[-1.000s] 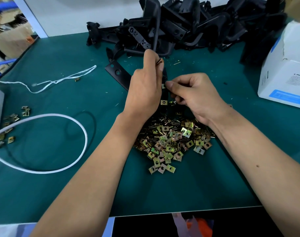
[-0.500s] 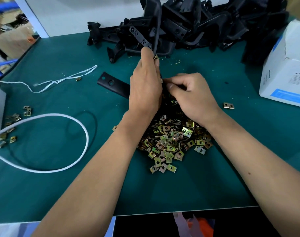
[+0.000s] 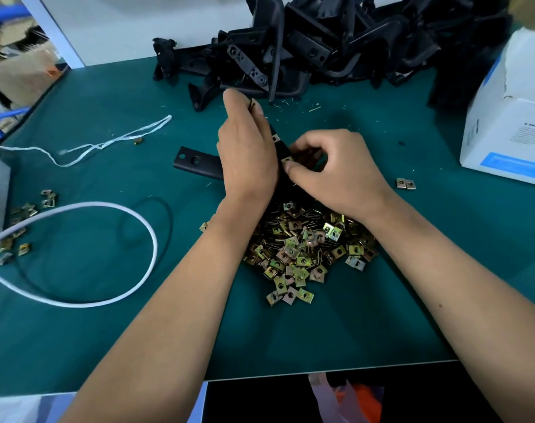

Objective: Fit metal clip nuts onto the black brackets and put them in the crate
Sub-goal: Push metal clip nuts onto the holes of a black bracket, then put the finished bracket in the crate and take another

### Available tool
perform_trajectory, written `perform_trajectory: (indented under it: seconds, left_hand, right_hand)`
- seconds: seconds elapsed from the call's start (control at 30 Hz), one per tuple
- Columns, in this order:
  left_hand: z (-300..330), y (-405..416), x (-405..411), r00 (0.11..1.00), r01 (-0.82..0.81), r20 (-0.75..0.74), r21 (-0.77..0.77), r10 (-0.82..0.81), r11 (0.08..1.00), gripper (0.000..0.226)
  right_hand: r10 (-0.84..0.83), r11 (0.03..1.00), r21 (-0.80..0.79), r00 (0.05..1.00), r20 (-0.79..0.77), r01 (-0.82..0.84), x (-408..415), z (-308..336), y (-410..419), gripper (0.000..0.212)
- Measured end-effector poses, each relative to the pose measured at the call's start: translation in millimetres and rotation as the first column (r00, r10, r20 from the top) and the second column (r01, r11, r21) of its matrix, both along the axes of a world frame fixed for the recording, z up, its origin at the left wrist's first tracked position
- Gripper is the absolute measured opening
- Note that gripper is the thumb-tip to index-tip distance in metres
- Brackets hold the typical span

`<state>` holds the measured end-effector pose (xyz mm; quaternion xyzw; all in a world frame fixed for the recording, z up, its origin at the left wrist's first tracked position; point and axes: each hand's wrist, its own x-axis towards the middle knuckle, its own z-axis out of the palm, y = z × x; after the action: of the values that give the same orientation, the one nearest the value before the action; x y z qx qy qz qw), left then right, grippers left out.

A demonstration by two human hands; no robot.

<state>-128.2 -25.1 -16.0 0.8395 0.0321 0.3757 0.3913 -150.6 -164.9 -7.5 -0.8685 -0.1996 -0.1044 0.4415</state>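
Matte black plastic, flat and strap-shaped with two round holes near its end, makes up the bracket (image 3: 196, 162) that both hands work on; one end juts out to the left of the left hand (image 3: 247, 154), and the rest runs behind that hand's back. The left hand stands edge-up, fingers curled round the bracket, with a small brassy clip nut (image 3: 253, 104) pinched near its fingertips. The right hand (image 3: 333, 172) has its fingers bent, thumb and forefinger pinching another clip nut (image 3: 287, 160) against the bracket's edge; one more nut (image 3: 274, 138) already sits on the strip just above it. Directly below the wrists lies a heap of clip nuts (image 3: 306, 251), thin folded squares of yellowish plated metal, each with a punched centre hole. Beyond the hands, a tangled pile of black brackets (image 3: 321, 47) with angular ribs and holes rests on the smooth green table (image 3: 290, 337). Two loose nuts (image 3: 406, 183) lie right of the right hand, near a white cardboard box (image 3: 510, 117) with a blue stripe. Left of the left forearm curve a smooth white cable (image 3: 113, 296) and a thin twisted white string (image 3: 113, 145).
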Motion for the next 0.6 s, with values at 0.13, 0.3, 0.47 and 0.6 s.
perform_trajectory:
  seconds: [0.13, 0.3, 0.47, 0.6]
  left_hand:
    - [-2, 4, 2, 1.000, -0.013, -0.022, -0.056, 0.012, 0.998, 0.013]
    - [4, 13, 2, 0.989, -0.143, -0.007, 0.111, 0.145, 0.983, 0.015]
    - [0, 19, 2, 0.992, -0.084, -0.072, 0.210, 0.101, 0.974, 0.013]
    - [-7, 15, 1, 0.938, 0.217, -0.326, 0.282, -0.120, 0.935, 0.022]
  right_hand:
    - [-0.041, 0.998, -0.051, 0.998, 0.038, 0.043, -2, -2, 7, 0.019]
    - [-0.209, 0.976, -0.061, 0.978, 0.012, 0.210, 7, -3, -2, 0.017]
    - [-0.391, 0.883, 0.256, 0.918, -0.064, 0.394, 20, -1, -30, 0.019]
    - [-0.454, 0.741, 0.472, 0.874, -0.172, 0.478, 27, -2, -44, 0.023]
